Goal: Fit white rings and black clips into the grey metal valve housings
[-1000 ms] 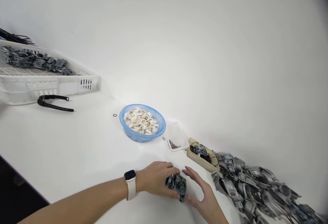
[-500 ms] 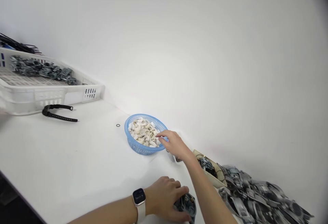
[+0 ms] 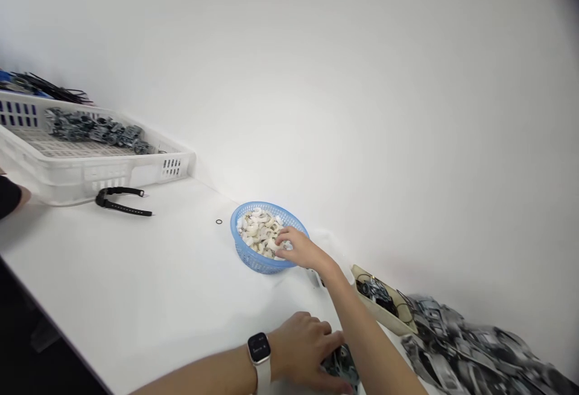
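My left hand (image 3: 307, 350), with a white-strapped smartwatch (image 3: 259, 348) on the wrist, is wrapped round a dark grey metal casting (image 3: 341, 363) at the bottom of the view. My right forearm partly covers that casting. My right hand (image 3: 298, 247) reaches over the near right rim of a blue plastic basket (image 3: 257, 260). Its thumb and forefinger are apart, right at the white curved plastic pieces (image 3: 260, 229) heaped inside. I make out nothing held between them.
A white crate (image 3: 108, 175) with metal parts stands at left, a black watch (image 3: 122, 200) before it. A small black ring (image 3: 219, 221) lies nearby. At right are a cream tray (image 3: 389, 316) and piled metal castings (image 3: 479, 347). Another person's dark sleeve (image 3: 8, 196) shows at left.
My right hand's fingers have dipped slightly lower toward the white pieces. The whole scene has shifted a little to the right, and another person's sleeve has come into view at left.
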A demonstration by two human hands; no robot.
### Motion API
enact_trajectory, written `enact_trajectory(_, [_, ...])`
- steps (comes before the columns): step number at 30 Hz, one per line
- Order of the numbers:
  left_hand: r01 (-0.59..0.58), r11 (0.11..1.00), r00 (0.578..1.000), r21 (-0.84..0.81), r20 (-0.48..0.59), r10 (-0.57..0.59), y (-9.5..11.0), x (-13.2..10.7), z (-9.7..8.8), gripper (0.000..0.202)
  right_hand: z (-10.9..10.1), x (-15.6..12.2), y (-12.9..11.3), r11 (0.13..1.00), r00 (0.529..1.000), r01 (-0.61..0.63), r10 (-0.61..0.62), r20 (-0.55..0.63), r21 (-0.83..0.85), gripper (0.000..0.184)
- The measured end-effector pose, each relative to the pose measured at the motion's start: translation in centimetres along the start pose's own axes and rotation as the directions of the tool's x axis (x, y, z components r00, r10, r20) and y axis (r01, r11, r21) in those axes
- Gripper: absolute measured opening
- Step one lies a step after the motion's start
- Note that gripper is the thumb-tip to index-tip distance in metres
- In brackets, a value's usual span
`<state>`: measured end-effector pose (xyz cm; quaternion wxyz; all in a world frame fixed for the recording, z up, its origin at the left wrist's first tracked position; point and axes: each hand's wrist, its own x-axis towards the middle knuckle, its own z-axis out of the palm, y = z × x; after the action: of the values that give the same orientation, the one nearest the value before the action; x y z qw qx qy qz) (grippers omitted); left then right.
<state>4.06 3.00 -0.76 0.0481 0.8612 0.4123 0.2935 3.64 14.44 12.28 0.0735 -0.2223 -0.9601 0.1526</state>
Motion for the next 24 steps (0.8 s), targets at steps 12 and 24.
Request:
enact_trajectory(12, [0.230,0.942,0.972,-0.245,0.105,-0.210,1.2,-0.4,-1.8,0.060,-4.0,-21.4,-0.1,0.938,0.948,-0.315,0.317,0.010,0.145,0.007])
enact_trajectory(24, [0.294,0.889,0.954,-0.352,0.172,-0.247,1.9,0.1,-2.8,0.042,-1.9,-23.8,2.8,0.939,0.961,-0.251,0.214,0.174,0.235,0.030])
